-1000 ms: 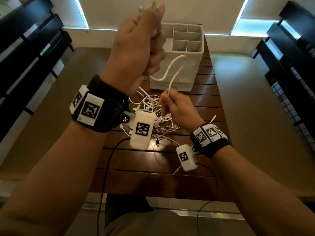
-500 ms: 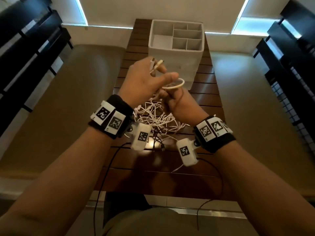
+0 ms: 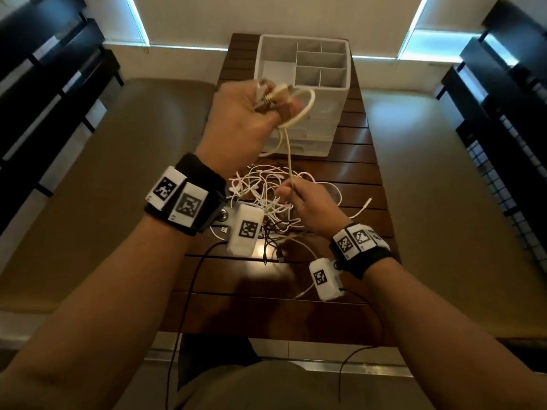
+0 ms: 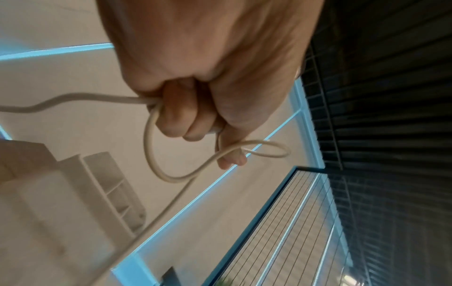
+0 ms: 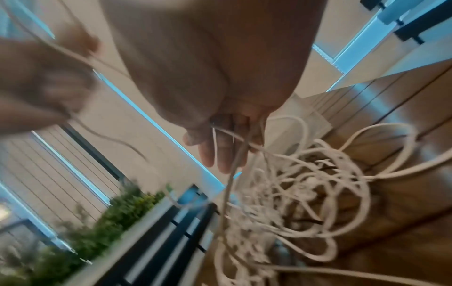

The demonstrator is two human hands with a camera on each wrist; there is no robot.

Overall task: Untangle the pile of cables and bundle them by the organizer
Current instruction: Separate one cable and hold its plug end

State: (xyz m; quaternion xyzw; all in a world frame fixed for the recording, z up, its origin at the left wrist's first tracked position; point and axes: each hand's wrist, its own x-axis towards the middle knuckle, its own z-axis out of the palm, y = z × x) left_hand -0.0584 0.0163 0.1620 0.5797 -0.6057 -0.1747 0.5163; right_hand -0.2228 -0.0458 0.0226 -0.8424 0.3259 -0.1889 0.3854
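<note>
The left hand (image 3: 245, 119) is raised above the table (image 3: 358, 179), in front of the white compartmented organizer (image 3: 302, 63), with its fingers curled round a cream cable (image 3: 288, 155). The cable's plug ends stick up out of the fist, and one loop of it stands out to the right of the knuckles. The left wrist view shows the same grip from below: the curled fingers (image 4: 181, 118) clamp the cable where the loop closes.

From this fist the cable runs almost straight down, its long axis near vertical, to the right hand (image 3: 307, 202). That hand is lower and nearer the person, just above the pile of tangled white cables (image 3: 266, 196). Its fingers are loosely bent, and the strand passes between thumb and fingers in what appears to be a light pinch; the right wrist view is too blurred to show how firm that hold is.

The relation that governs the coming move is therefore vertical: the gathered coil lies above and beyond, and the free length lies below, leading into the pile. The right hand is nearer the tangle and is probably the one to feed slack upward. The organizer stands behind both hands, and all its visible compartments are empty.
</note>
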